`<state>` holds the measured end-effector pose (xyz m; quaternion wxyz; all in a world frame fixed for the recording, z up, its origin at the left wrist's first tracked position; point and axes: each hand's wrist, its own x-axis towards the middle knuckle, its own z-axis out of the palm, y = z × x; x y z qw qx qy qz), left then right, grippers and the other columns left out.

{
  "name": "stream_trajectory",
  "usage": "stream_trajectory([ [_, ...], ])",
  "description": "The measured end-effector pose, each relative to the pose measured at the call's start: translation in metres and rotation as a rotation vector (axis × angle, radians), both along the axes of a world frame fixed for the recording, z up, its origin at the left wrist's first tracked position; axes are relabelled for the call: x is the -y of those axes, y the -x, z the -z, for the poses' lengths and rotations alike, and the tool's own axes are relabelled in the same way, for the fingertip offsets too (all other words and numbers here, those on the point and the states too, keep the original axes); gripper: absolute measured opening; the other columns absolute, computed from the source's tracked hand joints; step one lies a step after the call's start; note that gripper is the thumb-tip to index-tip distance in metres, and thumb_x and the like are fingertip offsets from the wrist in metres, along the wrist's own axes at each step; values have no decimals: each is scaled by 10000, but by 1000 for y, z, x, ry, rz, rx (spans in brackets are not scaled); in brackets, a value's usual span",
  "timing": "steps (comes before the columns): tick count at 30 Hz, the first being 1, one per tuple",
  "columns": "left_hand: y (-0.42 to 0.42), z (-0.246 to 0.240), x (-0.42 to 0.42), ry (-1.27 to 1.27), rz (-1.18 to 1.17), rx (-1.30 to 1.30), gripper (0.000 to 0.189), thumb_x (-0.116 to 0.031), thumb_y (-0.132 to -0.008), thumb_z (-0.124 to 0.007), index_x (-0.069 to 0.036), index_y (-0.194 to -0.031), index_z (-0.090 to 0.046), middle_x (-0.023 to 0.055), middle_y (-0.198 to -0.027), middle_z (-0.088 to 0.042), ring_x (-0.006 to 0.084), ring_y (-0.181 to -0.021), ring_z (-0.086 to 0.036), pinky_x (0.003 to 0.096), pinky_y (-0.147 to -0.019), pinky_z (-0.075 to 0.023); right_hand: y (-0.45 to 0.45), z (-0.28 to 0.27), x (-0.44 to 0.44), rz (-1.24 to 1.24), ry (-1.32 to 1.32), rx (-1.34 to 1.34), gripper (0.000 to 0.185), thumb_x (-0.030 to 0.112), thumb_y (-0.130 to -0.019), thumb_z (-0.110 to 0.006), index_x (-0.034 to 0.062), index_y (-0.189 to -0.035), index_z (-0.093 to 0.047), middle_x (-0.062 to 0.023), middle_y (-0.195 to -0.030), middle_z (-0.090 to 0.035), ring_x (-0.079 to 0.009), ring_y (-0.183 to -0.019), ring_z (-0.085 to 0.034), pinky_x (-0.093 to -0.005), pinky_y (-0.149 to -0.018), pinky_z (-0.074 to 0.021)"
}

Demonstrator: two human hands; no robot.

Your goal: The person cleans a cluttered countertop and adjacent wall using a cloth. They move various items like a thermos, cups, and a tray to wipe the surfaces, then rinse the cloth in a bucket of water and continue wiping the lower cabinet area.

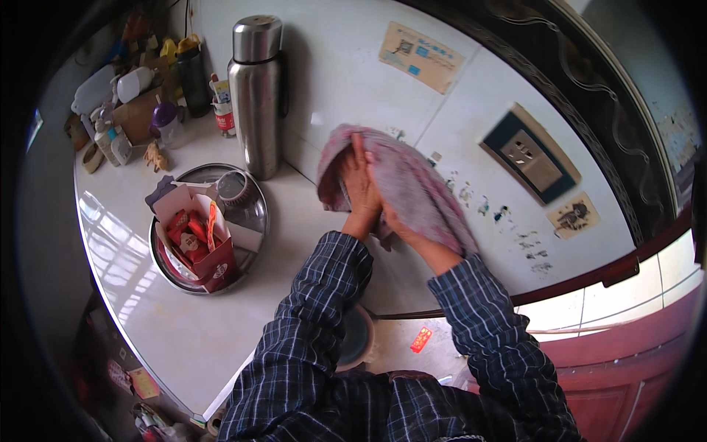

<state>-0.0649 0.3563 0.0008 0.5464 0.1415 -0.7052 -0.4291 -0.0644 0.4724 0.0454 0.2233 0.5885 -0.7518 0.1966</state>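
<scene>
Both my hands are on a grey and pink cloth point(425, 188) that lies close to the white tiled wall point(353, 72). My left hand point(359, 182) is at the cloth's left part, its fingers pointing up along a fold. Beside it, my right hand point(411, 232) has its wrist and palm edge in view, while the cloth hides most of its fingers. The two hands meet near the cloth's middle. Right of the cloth, worn stickers point(483, 207) mark the wall below a socket plate point(533, 157).
A steel vacuum flask point(257, 105) stands on the counter left of the cloth. Nearer me, a round metal tray point(264, 221) holds an open box of red packets point(218, 271) and a cup point(232, 188). Bottles point(119, 146) crowd the far left corner. A basin point(356, 337) sits below the counter.
</scene>
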Motion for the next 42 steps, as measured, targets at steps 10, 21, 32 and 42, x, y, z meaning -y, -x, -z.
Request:
stream_trajectory([
  [10, -24, 86, -102, -520, -94, 79, 789, -320, -874, -474, 66, -1430, -69, 321, -1395, -208, 465, -1282, -220, 528, -1065, -137, -45, 37, -57, 627, -476, 964, 551, 367, -907, -499, 74, -1366, -417, -149, -1390, -430, -302, -1306, -362, -372, -1099, -248],
  [21, -47, 48, -120, -137, 287, 190, 722, -216, -852, -480, 70, -1419, -137, 320, -1388, -237, 501, -1279, -220, 575, -1067, -132, -46, -7, -110, 172, -573, -80, 484, 79, -856, -501, 137, -1336, -480, -192, -1323, -478, -358, -1238, -433, -433, -1082, -274],
  [32, 19, 17, 50, -139, -117, -83, 702, -203, -883, -414, -14, -1464, -67, 236, -1472, -171, 420, -1356, -153, 489, -1121, -77, -1, 0, 60, 344, -203, 526, 463, 128, -887, -476, 91, -1348, -450, -169, -1320, -495, -330, -1241, -440, -393, -1074, -289],
  [42, -61, 58, -186, 124, 833, 160, 559, -294, -899, -439, -103, -1412, -328, 248, -1202, -522, 409, -1100, -526, 467, -954, -408, -80, -21, -178, 526, -696, 48, 396, 65, -824, -541, 115, -1213, -589, -156, -1220, -559, -327, -1166, -490, -425, -1018, -339],
])
